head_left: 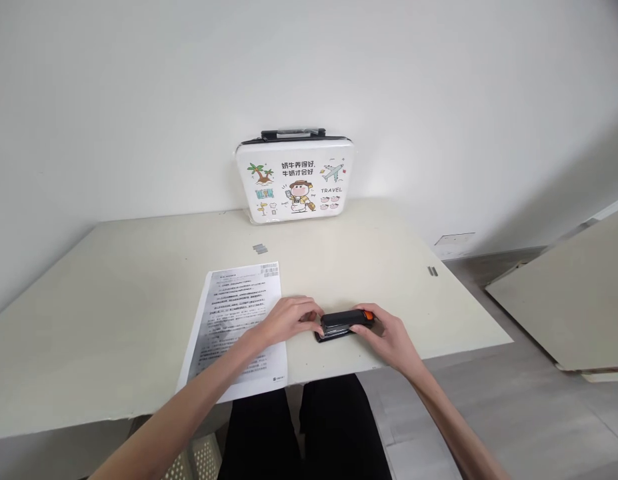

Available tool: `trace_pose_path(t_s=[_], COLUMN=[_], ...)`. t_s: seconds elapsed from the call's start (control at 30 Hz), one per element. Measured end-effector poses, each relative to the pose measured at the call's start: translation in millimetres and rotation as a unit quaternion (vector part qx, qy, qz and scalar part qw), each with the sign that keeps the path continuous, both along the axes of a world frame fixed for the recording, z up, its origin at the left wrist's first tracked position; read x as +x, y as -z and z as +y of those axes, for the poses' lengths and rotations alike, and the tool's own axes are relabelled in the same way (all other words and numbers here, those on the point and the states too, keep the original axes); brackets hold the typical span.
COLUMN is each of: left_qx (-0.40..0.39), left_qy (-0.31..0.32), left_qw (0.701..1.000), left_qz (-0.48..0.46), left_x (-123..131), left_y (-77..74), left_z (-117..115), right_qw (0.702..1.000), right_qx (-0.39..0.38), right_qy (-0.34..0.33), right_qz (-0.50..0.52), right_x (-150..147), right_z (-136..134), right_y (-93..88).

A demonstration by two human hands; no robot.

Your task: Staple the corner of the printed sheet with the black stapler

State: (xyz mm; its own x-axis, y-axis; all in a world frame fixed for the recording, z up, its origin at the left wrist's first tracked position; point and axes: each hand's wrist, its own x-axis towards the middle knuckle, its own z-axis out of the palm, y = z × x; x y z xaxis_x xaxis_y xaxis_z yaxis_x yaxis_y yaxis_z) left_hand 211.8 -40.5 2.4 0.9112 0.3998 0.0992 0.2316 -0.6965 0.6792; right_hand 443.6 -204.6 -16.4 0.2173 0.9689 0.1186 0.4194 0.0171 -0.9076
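White wall [139, 100] is filling the bkgd, w/ the pale bench [139, 280] standing against it & running wide in front of you. Your legs in black trousers [259, 440] are showing under the nr edge. White travel case [297, 187] is standing upright at the back, leaning nr the wall, black handle [293, 133] on top, cartoon pics & "TRAVEL" facing you. Printed sheet [239, 300] is lying flat, L of ctr, its bottom edge reaching the bench's nr edge; your L forearm is passing over it.

Your hands are both working on one item, one at each end, not touching each other. L hand [291, 317] is pinching the L end w/ thumb & fingertips, just beside the sheet's R edge. R hand [391, 337] is gripping the R end, thumb on the nr side, fingers round the back by the orange part [369, 316].

Black stapler [345, 323] is resting on the bench btwn your hands, R of the sheet, nr the front edge.

Smallest: grey staple strips [260, 249] are lying btwn sheet & case; a few more strips [433, 271] are sitting nr the bench's R edge.
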Motion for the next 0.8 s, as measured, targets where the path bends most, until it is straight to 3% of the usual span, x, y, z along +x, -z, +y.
trace_pose_path(t_s=[0.17,0.3,0.4,0.57,0.67,0.8], left_qx=[-0.024,-0.093,-0.104,0.094,0.196,0.265], left_qy=[-0.019,-0.018,-0.082,-0.26,-0.301,-0.335], left_qw=[1.0,0.996,0.991,0.961,0.933,0.901], left_qz=[0.0,0.004,-0.014,-0.026,0.019,0.079], left_x=[-3.0,-15.5,-34.8,-79.9,-101.1,-109.0], left_y=[-6.9,-16.2,-18.1,-14.6,-13.9,-10.0], left_z=[-3.6,-2.9,10.0,55.9,81.8,100.1], right_qw=[1.0,1.0,1.0,1.0,1.0,1.0], right_qx=[-0.002,-0.001,-0.001,0.012,0.008,0.002], right_qy=[0.002,0.004,0.005,0.011,0.006,0.008], right_qz=[0.001,0.01,0.006,-0.007,-0.008,-0.005], right_x=[0.0,-3.9,-6.1,-5.2,-5.3,-6.9], right_z=[0.4,0.1,-1.1,-1.7,-1.2,-1.2], right_y=[3.4,4.5,2.1,2.7,5.4,5.1])
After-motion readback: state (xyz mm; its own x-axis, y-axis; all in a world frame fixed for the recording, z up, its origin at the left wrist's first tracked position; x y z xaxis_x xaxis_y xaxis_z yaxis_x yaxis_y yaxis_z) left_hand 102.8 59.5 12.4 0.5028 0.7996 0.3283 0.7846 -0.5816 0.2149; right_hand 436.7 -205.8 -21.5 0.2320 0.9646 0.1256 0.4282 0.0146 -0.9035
